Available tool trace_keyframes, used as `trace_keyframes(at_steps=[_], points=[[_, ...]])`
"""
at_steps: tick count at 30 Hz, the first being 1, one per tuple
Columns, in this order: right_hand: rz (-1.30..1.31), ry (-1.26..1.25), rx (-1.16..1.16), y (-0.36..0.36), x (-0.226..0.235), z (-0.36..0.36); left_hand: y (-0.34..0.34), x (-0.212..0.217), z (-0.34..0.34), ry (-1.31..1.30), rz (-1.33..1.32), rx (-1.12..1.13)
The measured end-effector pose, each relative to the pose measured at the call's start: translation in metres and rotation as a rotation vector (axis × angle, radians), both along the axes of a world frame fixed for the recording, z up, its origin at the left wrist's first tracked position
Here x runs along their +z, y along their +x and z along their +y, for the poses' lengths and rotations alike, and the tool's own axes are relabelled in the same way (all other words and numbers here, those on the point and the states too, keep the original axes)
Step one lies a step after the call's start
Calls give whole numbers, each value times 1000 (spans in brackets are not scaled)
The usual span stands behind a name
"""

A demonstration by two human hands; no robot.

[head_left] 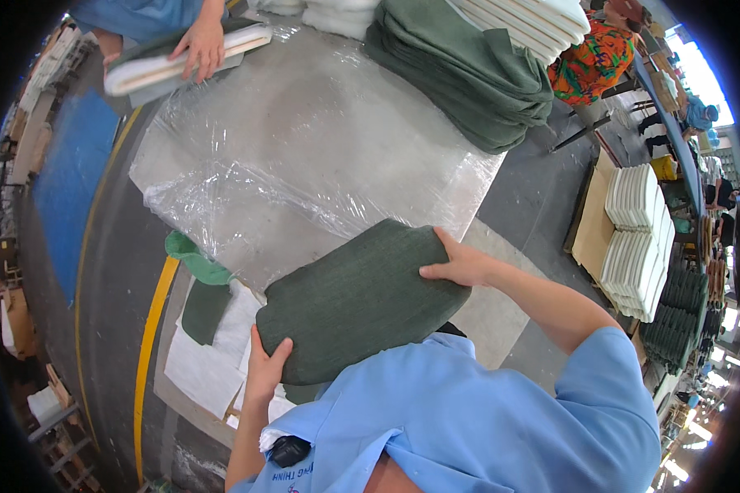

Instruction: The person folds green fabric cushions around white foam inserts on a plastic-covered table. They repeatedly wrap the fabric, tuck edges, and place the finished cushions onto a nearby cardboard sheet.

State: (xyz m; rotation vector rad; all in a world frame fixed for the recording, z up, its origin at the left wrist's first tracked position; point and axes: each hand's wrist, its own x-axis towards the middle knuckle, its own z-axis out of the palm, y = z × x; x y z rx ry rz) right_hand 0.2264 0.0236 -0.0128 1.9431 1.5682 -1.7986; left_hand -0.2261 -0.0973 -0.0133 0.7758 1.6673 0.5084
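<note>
A dark green fabric-covered cushion pad (360, 297) is held flat in front of my chest, just off the near edge of the table. My left hand (265, 366) grips its lower left end, thumb on top. My right hand (459, 264) clamps its upper right edge. Clear plastic sheeting (304, 156) covers the table (259, 246) right behind the pad.
A stack of green covers (460, 70) and white foam pads (534, 20) lies at the table's far end. Another person's hand (201, 45) rests on a white pad (181, 62) at top left. White sheets (214, 345) and green scraps (197, 263) lie below the table edge. Pad stacks (637, 238) stand right.
</note>
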Motion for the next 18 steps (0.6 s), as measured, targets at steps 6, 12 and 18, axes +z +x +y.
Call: trace_keyframes(at_steps=[6, 12, 18], points=[[-275, 10, 99, -23, -38, 45, -16, -58, 43, -136, 283, -41], [-239, -115, 133, -28, -49, 93, -23, -79, 88, -297, 0, -28], [472, -88, -467, 3, 8, 100, -25, -55, 85, -248, -284, 170]])
